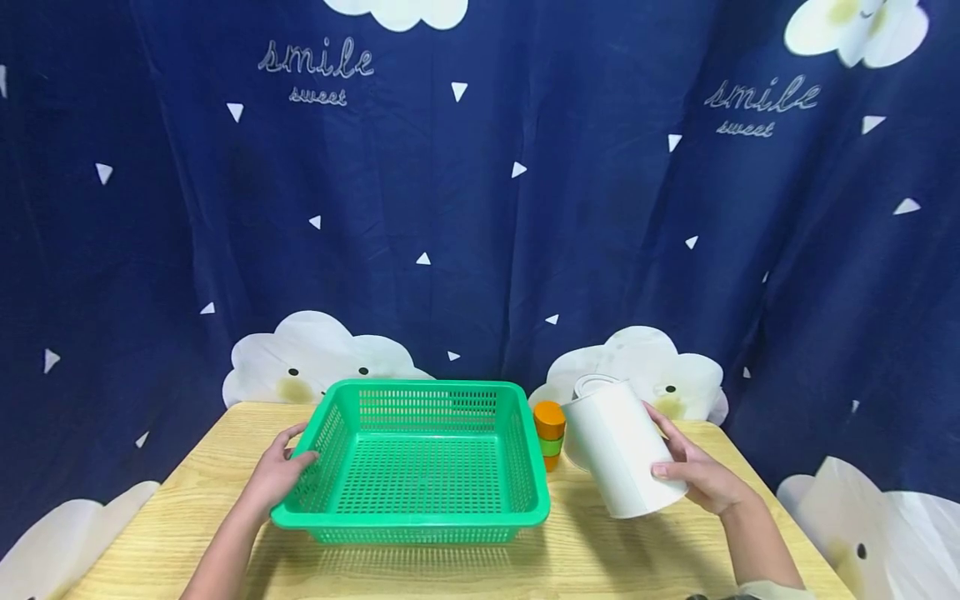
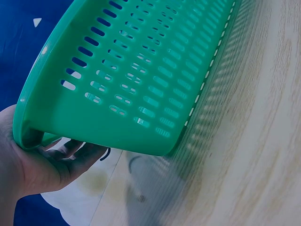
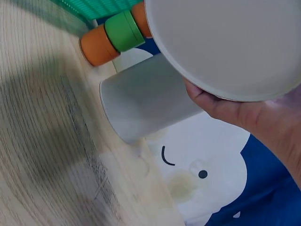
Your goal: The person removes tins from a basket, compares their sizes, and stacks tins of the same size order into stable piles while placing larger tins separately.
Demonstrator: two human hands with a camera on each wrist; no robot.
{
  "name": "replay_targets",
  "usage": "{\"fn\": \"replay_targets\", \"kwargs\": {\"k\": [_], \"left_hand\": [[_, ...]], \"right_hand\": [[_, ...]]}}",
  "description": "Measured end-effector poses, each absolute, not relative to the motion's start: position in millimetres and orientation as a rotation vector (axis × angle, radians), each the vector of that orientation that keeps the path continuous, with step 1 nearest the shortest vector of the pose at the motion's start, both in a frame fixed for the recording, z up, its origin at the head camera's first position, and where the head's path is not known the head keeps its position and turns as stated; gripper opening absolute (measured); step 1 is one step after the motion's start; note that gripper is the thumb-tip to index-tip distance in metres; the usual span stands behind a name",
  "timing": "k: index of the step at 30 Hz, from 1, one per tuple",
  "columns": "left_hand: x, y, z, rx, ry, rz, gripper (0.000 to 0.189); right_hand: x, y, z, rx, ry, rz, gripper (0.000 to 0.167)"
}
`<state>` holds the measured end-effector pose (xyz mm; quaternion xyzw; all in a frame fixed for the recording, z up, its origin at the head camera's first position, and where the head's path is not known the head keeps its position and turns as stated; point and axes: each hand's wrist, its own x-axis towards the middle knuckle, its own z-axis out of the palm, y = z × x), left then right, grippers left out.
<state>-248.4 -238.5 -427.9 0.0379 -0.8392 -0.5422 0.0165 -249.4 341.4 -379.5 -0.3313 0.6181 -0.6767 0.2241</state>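
Note:
A green slotted plastic basket (image 1: 420, 521) is on the wooden table, with nothing inside it. At its left end my left hand (image 1: 277, 475) grips the rim, thumb over the top and fingers beneath, as the left wrist view shows from below. My right hand (image 1: 701, 471) holds a white cylindrical canister (image 1: 622, 450) tilted, its base toward me and raised off the table. Behind it stands a second white canister (image 3: 146, 99), partly hidden in the head view. Between basket and canisters is an upright stack of orange and green cylinders (image 1: 550, 421).
The light wooden table (image 1: 165, 508) narrows toward its far edge. Behind it hangs a dark blue curtain (image 1: 420, 192) printed with white clouds and triangles, close to the table's back and sides.

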Motion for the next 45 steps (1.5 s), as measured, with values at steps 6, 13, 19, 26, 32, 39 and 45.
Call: {"fn": "replay_targets", "kwargs": {"k": [6, 13, 19, 26, 32, 39, 45], "left_hand": [[-248, -239, -428, 0.112, -2.605, -1.687, 0.060], [-248, -238, -427, 0.121, -2.603, -1.692, 0.060], [-248, -238, -426, 0.121, -2.607, -1.693, 0.060], [-248, -238, -425, 0.129, -2.618, -1.676, 0.061], [-247, -237, -426, 0.124, -2.608, -1.689, 0.060], [-247, -238, -426, 0.111, -2.606, -1.691, 0.061], [-247, -238, -426, 0.119, -2.603, -1.693, 0.060]], "right_hand": [[-248, 353, -385, -0.950, 1.692, -1.915, 0.077], [-244, 366, -392, -0.958, 1.741, -1.958, 0.078], [-237, 377, -395, -0.902, 1.838, -2.037, 0.078], [-234, 388, -404, -0.844, 1.866, -2.143, 0.073], [-231, 393, -411, -0.709, 1.984, -2.225, 0.074], [-233, 394, -419, -0.532, 2.091, -2.338, 0.079], [-237, 392, -421, -0.348, 2.199, -2.319, 0.084]]}}
